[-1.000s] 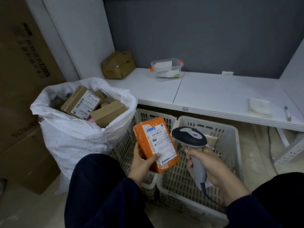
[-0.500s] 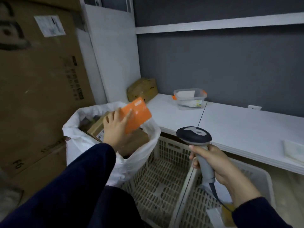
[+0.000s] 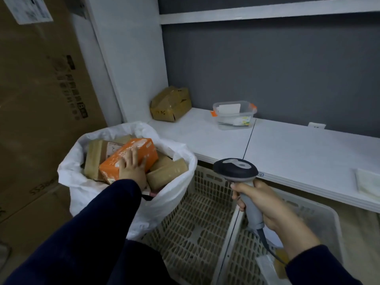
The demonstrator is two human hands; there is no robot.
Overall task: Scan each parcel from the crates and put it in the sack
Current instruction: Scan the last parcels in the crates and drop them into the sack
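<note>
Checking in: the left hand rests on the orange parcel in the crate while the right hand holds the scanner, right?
Not in the crate. The head view shows the left hand resting on the orange parcel atop the boxes in the white sack. The right hand does hold the scanner.
</note>
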